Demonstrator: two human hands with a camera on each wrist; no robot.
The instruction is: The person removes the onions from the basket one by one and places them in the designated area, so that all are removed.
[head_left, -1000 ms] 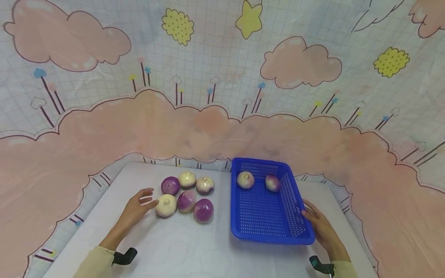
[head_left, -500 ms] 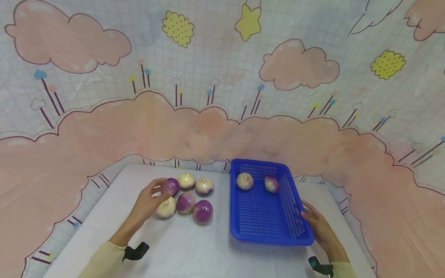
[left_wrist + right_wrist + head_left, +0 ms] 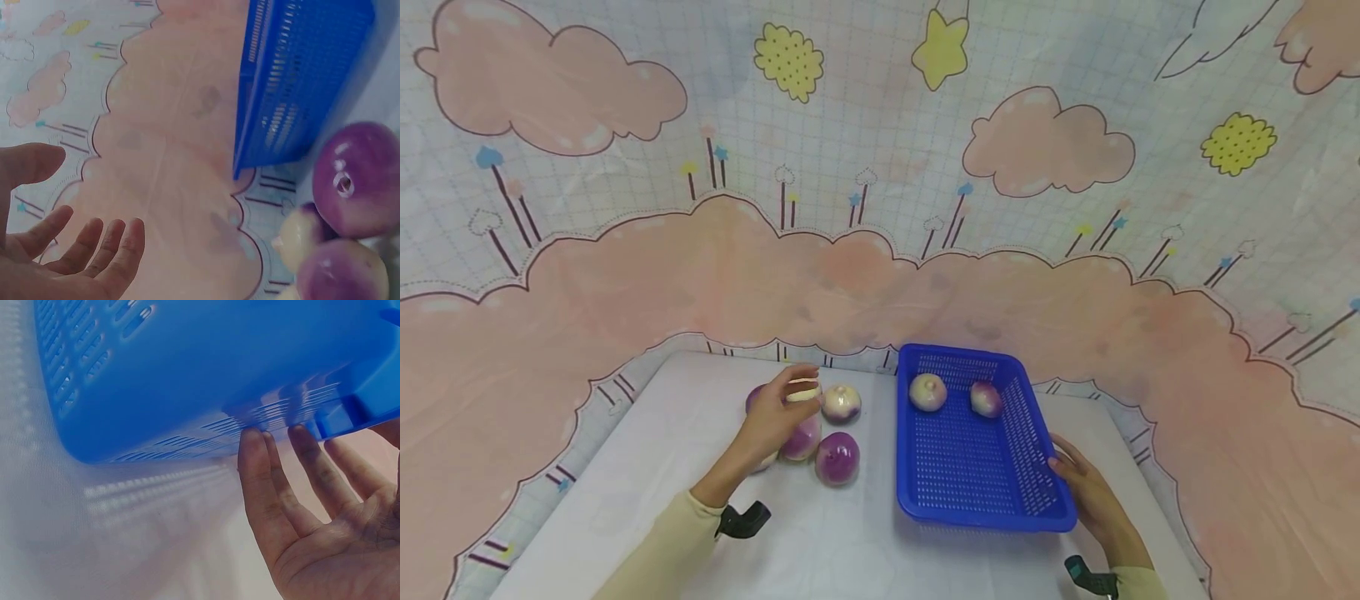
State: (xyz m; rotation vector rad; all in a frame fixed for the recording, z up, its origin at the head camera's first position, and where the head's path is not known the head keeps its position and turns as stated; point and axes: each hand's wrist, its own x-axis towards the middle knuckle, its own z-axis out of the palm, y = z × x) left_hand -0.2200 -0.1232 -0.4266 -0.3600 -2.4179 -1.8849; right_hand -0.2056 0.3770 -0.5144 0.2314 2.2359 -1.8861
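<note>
My left hand (image 3: 775, 412) hovers over several glossy purple-and-cream onions on the white table, fingers spread and slightly bent. In the left wrist view nothing lies between its fingers. From the head view, a cream onion (image 3: 802, 389) shows between thumb and fingers. A purple onion (image 3: 837, 459) and another cream one (image 3: 841, 404) lie to the right of the hand; it partly covers the others. My right hand (image 3: 1093, 492) holds the right side of a blue plastic basket (image 3: 970, 510), thumb over the rim, fingertips against the outer wall. Two onions (image 3: 928, 392) sit inside at the far end.
Behind the white table (image 3: 647, 467) hangs a backdrop cloth (image 3: 850, 283) printed with clouds and stars. The basket stands to the right of the loose onions, close to the table's back edge.
My left hand has moved right and away from me, from beside the front cream onion, past the purple one, to the rear cream one. My right hand stays on the basket.
</note>
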